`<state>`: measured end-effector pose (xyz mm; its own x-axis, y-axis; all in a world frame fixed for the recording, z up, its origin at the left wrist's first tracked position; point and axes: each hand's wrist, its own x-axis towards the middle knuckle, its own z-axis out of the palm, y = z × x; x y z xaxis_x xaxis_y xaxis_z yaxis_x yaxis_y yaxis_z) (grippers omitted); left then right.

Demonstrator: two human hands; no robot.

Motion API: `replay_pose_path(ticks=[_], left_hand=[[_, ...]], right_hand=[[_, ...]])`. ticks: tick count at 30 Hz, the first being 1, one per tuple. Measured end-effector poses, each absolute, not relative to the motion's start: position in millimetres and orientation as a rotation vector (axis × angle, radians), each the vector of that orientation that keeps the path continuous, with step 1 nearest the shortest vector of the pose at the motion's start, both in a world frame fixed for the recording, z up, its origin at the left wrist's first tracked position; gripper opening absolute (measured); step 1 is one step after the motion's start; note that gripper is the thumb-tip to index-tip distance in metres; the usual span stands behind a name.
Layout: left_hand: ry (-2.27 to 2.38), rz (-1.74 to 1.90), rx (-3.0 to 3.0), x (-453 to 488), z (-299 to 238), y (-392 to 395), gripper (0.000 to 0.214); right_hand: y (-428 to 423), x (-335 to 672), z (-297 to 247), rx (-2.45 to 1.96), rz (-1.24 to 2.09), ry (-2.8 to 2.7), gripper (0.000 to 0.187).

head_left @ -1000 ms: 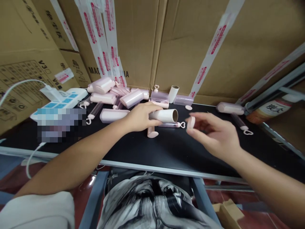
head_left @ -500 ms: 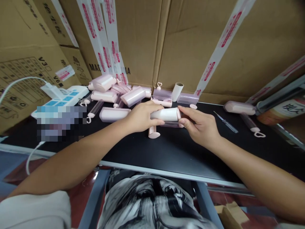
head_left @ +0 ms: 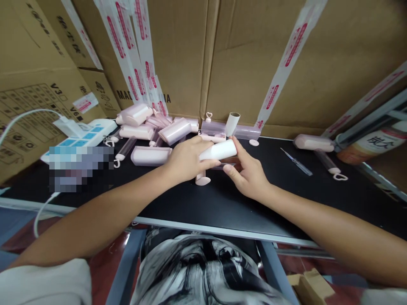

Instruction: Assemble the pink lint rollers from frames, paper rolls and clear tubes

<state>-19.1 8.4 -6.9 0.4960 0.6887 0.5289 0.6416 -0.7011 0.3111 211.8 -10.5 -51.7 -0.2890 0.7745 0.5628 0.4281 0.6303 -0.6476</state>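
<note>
A white sticky-paper roll [head_left: 221, 150] lies nearly level above the table, its right end tilted slightly up. My left hand [head_left: 187, 159] is closed round the roll's left part, thumb along the near side. At the right end, my right hand [head_left: 249, 171] touches the roll with its fingers, while its thumb stands apart below. A pale pink piece with a rounded end [head_left: 202, 181] sits on the black table under my left hand. Behind the roll are an upright white tube [head_left: 232, 123], a clear purplish cover [head_left: 246, 132] and a small pink round cap [head_left: 253, 142].
Pink lint-roller cases [head_left: 136, 115] are heaped at the back left, beside a white power strip [head_left: 95, 130]. A screwdriver [head_left: 297, 162], another pink case [head_left: 314, 142] and a bottle [head_left: 370, 144] lie to the right. Cardboard [head_left: 254, 55] walls the back.
My right thumb has come away from the roll's pink-edged end, and my right fingers have moved behind that end. The roll's right end has tilted up a little. My left hand keeps its hold.
</note>
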Motion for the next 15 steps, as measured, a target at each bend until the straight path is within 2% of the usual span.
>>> replay_pose_path(ticks=[3, 5, 8, 9, 13, 15], left_hand=[[1.120, 1.203, 2.551, -17, -7, 5, 0.052], [0.897, 1.350, 2.422, -16, -7, 3, 0.074], [0.476, 1.386, 2.411, -16, -8, 6, 0.098], [0.422, 1.368, 2.482, -15, -9, 7, 0.095], [0.557, 1.226, 2.705, -12, -15, 10, 0.062], [0.657, 1.208, 2.696, -10, -17, 8, 0.057]], right_hand=[[-7, 206, -40, -0.890, 0.920, -1.617, 0.060], [-6, 204, -29, -0.809, 1.185, -1.380, 0.044], [-9, 202, -18, -0.748, 1.459, -1.145, 0.038], [-12, 200, -16, -0.747, 1.524, -1.091, 0.038], [-22, 186, -21, -0.719, 1.646, -1.003, 0.033], [-21, 178, -23, -0.692, 1.617, -1.023, 0.031]])
